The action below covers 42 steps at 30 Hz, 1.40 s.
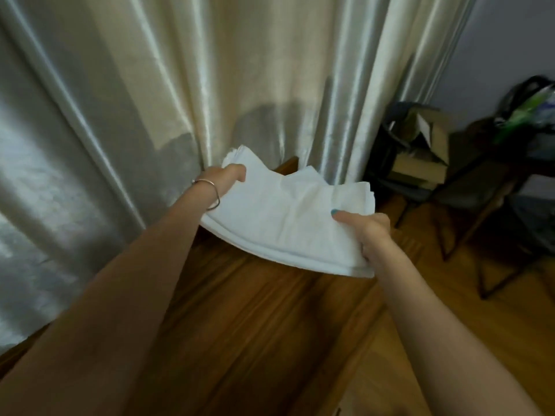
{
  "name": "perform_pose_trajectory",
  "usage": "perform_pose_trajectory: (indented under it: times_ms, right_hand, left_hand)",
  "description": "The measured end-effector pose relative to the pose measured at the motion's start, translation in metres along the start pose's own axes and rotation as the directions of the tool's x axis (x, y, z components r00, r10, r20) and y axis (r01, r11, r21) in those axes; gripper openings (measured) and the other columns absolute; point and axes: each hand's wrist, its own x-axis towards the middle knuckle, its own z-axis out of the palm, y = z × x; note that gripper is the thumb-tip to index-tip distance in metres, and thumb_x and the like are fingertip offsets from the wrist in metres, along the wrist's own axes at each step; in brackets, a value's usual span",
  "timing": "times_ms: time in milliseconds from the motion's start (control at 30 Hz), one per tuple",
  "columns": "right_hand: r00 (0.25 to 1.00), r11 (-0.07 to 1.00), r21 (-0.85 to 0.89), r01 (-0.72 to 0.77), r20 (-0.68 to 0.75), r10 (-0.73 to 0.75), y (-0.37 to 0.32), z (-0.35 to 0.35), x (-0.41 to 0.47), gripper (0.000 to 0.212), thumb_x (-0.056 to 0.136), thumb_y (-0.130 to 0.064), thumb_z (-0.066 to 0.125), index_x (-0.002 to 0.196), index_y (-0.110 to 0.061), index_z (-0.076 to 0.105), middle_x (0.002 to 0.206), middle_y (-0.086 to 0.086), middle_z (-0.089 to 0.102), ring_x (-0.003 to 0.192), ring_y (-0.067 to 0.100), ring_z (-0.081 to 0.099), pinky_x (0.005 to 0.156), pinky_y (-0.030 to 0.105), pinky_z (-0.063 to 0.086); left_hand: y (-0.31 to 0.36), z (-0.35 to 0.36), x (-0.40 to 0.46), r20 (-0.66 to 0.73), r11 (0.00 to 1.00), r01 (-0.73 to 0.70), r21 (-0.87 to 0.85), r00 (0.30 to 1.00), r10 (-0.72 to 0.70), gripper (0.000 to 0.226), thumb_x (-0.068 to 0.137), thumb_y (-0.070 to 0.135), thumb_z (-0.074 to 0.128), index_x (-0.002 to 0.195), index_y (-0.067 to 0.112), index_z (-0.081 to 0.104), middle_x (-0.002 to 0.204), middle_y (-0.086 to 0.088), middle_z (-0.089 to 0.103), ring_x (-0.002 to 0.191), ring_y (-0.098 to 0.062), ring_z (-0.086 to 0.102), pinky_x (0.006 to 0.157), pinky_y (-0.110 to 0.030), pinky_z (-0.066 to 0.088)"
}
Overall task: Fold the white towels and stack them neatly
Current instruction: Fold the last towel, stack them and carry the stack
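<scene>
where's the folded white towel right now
In the head view the folded white towel is mid-frame, held in the air between the left hand and right hand, above the wooden surface and in front of the shiny curtain.

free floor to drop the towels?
Bare wood floor below the folded towels, between the curtain and the metal-legged stand. Far right corner is crowded with cardboard boxes. Both hands, left, right, grip the towels.
</scene>
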Motion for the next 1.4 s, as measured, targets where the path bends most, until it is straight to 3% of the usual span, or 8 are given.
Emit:
perform_pose_trajectory:
  times_ms: [200, 333, 467, 600, 933, 1100, 1300, 1400]
  right_hand:
    - [0.985, 0.922, 0.372, -0.109, -0.083, 0.15, -0.005, -0.017, 0.049, 0.062, 0.049, -0.044, 0.092, 0.097, -0.015, 0.064, 0.088, 0.0, 0.071, 0.074, 0.021, 0.069, 0.076, 0.041, 0.059]
    - [0.956, 0.818, 0.552, -0.162, -0.116, 0.268, 0.009, 0.01, 0.08, 0.067, 0.05, -0.049, 0.089, 0.101, -0.014, 0.064, 0.091, 0.0, 0.072, 0.077, 0.021, 0.07, 0.075, 0.039, 0.06]
    - [0.927, 0.748, 0.641, -0.171, -0.152, 0.342, 0.025, 0.039, 0.1, 0.073, 0.052, -0.054, 0.087, 0.108, -0.022, 0.052, 0.089, -0.008, 0.066, 0.078, 0.016, 0.066, 0.068, 0.03, 0.054]
    - [0.875, 0.736, 0.644, -0.211, -0.211, 0.436, 0.05, 0.053, 0.113, 0.088, 0.058, -0.056, 0.084, 0.129, -0.019, 0.05, 0.1, -0.002, 0.063, 0.085, 0.021, 0.063, 0.074, 0.036, 0.055]
    - [0.907, 0.8, 0.588, -0.116, -0.265, 0.327, 0.077, 0.053, 0.131, 0.063, 0.081, -0.054, 0.066, 0.134, -0.029, 0.044, 0.093, -0.02, 0.057, 0.08, 0.003, 0.059, 0.056, 0.019, 0.044]
    - [0.925, 0.868, 0.494, -0.042, -0.31, 0.221, 0.082, 0.053, 0.133, 0.057, 0.083, -0.055, 0.063, 0.133, -0.031, 0.047, 0.099, -0.02, 0.061, 0.085, 0.001, 0.061, 0.059, 0.012, 0.045]
    - [0.915, 0.898, 0.437, -0.055, -0.337, 0.22, 0.085, 0.054, 0.131, 0.045, 0.086, -0.055, 0.059, 0.123, -0.033, 0.048, 0.091, -0.021, 0.059, 0.079, 0.003, 0.06, 0.055, 0.014, 0.042]
    - [0.914, 0.933, 0.353, -0.07, -0.352, 0.202, 0.077, 0.055, 0.125, 0.053, 0.084, -0.056, 0.061, 0.125, -0.029, 0.043, 0.095, -0.017, 0.059, 0.081, 0.005, 0.061, 0.056, 0.017, 0.044]
  left_hand:
    - [0.124, 0.053, 0.077, 0.036, 0.876, -0.203, 0.438, 0.977, 0.209, 0.034, 0.049, 0.042, 0.057, 0.068, 0.013, 0.052, 0.069, -0.004, 0.055, 0.059, -0.022, 0.052, 0.05, -0.023, 0.033]
    - [0.156, 0.1, 0.133, 0.019, 0.726, -0.218, 0.652, 0.962, 0.271, 0.042, 0.056, 0.043, 0.058, 0.086, 0.013, 0.051, 0.076, -0.002, 0.056, 0.064, -0.022, 0.056, 0.049, -0.023, 0.038]
    - [0.143, 0.142, 0.185, 0.073, 0.616, -0.244, 0.749, 0.955, 0.289, 0.064, 0.061, 0.044, 0.059, 0.119, 0.016, 0.057, 0.108, -0.011, 0.06, 0.088, -0.032, 0.058, 0.07, -0.032, 0.048]
    - [0.115, 0.178, 0.219, 0.197, 0.622, -0.308, 0.72, 0.95, 0.242, 0.066, 0.061, 0.049, 0.056, 0.117, 0.015, 0.058, 0.117, -0.011, 0.061, 0.099, -0.033, 0.059, 0.081, -0.035, 0.05]
    - [0.075, 0.21, 0.257, 0.265, 0.58, -0.311, 0.753, 0.95, 0.165, 0.048, 0.094, 0.028, 0.041, 0.134, 0.001, 0.042, 0.13, -0.025, 0.051, 0.115, -0.04, 0.051, 0.09, -0.039, 0.041]
    - [0.061, 0.204, 0.258, 0.192, 0.587, -0.236, 0.774, 0.972, 0.137, 0.039, 0.093, 0.027, 0.045, 0.118, -0.002, 0.052, 0.12, -0.028, 0.055, 0.107, -0.04, 0.054, 0.081, -0.037, 0.04]
    - [0.058, 0.204, 0.255, 0.175, 0.611, -0.194, 0.767, 0.98, 0.092, 0.036, 0.09, 0.026, 0.046, 0.114, 0.001, 0.054, 0.121, -0.027, 0.054, 0.11, -0.041, 0.053, 0.092, -0.042, 0.042]
    - [0.051, 0.204, 0.249, 0.131, 0.53, -0.233, 0.816, 0.966, 0.223, 0.037, 0.089, 0.023, 0.046, 0.119, 0.002, 0.052, 0.12, -0.027, 0.054, 0.11, -0.042, 0.053, 0.089, -0.044, 0.041]
